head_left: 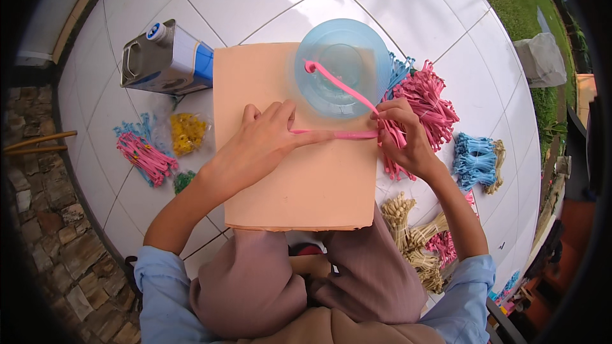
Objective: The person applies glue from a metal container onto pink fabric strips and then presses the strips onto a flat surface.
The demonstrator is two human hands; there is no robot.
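Note:
A long pink rubbery strip [344, 89] is stretched between my hands over a peach-coloured board [299, 191] that lies across my thighs. My left hand [264, 130] rests on the board, gripping one end, with a finger laid along the strip. At the board's right edge, my right hand [408, 134] pinches the strip, which folds back there. From that fold it runs up to the left, its curled tip lying over a translucent blue bowl [312, 99] on the far part of the board. A bundle of pink strips [427, 102] lies just beyond my right hand.
On white floor tiles stand a metal can [172, 60] and a bag of yellow pieces [188, 134] to the left, beside a pink-and-blue bundle [146, 156]. Blue bundles [475, 160] and beige bundles [398, 213] lie right. A white sack [540, 60] is near the grass.

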